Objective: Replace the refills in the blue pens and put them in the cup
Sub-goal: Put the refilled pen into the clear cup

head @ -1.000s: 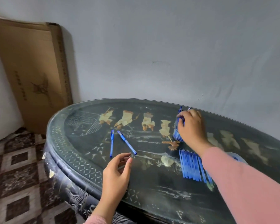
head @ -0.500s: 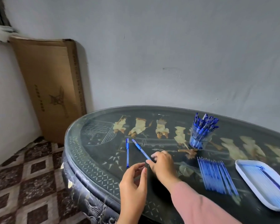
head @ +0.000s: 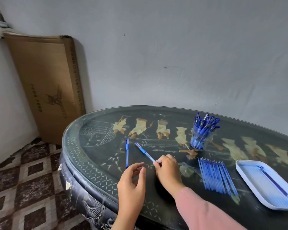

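Dark table [head: 90, 163]: pen [head: 145, 152], cup [head: 200, 138], refills [head: 214, 175], tray [head: 243, 170], carton [head: 45, 83]

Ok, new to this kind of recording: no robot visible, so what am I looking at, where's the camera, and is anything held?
No machine here: a person works with bare hands, filmed by one head-worn camera looking down. On the dark table are a cup full of blue pens, a row of refills and a white tray holding more. Two pens lie loose: the straight pen and the slanted pen. The right hand pinches the slanted pen's near end; the left hand hovers open, holding nothing.
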The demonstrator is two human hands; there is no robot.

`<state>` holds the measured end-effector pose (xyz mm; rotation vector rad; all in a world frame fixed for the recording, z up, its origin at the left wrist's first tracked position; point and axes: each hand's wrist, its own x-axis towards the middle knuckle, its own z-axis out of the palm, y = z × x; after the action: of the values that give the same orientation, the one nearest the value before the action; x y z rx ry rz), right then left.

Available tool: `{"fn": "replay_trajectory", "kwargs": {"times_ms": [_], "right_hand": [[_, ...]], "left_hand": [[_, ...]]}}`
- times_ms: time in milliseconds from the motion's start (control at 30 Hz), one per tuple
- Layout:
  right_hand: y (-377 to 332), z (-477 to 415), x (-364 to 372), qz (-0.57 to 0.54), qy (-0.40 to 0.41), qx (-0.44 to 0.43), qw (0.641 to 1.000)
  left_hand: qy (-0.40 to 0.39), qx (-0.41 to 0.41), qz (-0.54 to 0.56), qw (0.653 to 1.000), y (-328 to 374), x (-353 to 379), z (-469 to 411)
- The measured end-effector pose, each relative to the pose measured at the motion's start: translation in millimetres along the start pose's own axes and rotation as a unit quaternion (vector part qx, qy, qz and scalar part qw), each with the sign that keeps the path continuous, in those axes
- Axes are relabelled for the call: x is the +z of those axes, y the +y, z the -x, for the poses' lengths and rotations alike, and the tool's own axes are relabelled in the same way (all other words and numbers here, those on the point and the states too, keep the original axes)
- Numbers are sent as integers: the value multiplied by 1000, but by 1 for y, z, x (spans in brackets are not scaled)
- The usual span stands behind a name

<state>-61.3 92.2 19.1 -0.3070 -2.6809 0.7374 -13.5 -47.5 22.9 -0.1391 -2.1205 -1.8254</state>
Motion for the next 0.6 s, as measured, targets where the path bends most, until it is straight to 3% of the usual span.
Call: {"fn": "replay_trajectory", "kwargs": {"times_ms": [200,300,467,533,600], "right_hand": [[47,43,-46,-29,-7,-3,1000],[83,75,-75,-12,-8,-21,1000],[121,110,-105,-10,-5,-54,998],[127,116,-108,-18,-9,-53,998],[131,119,-107,-24,-9,-55,998]], "left_hand": [[-17,14,-27,999,-2,0,2],[-71,45,-75,994,-4,3,3],[-203,184,-239,931,-7,14,6],[-233,218,-254,913,-8,18,7],[-232,227,-234,916,-10,21,9]]}}
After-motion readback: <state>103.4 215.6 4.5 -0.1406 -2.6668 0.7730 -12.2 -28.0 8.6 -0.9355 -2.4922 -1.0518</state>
